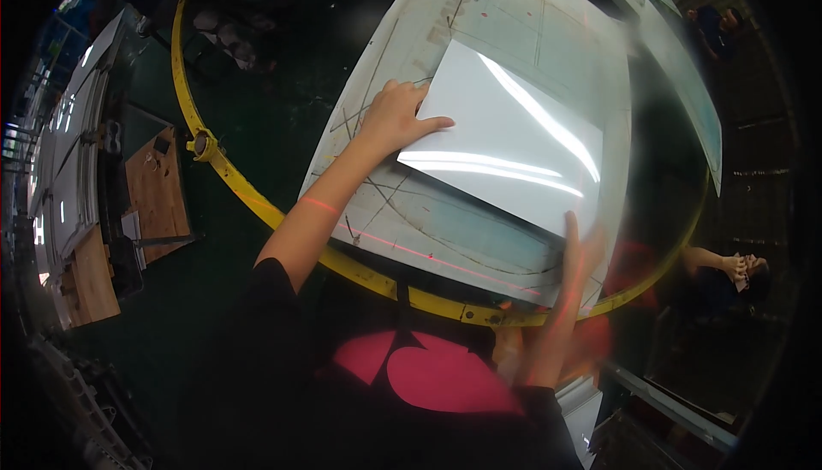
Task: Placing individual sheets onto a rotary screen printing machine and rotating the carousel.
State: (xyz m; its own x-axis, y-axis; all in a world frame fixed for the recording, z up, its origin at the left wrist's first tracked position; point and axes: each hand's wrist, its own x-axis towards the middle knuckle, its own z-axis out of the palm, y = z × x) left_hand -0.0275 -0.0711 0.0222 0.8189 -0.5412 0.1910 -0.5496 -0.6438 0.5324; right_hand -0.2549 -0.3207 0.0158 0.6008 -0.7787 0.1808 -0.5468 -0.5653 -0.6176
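Observation:
A glossy white rectangular sheet (505,132), bright with reflected strips of light, lies at a slant over a worn pale board (385,226). My left hand (398,117) grips the sheet's left edge, its thumb on the top face and the other fingers partly hidden at the edge. At the near right corner my right hand (582,243) holds the sheet, its thumb pointing up along the near edge; its fingers are smeared and partly hidden. Dark scuffs and drawn lines mark the board, and a red light line crosses its near end and my left forearm.
A curved yellow rail (248,192) runs round the board. Stacked panels (73,145) and brown wooden boards (154,183) stand at the left. Another pale panel (698,98) rises at the right. Two people are at the right, one far (711,29), one nearer (723,277).

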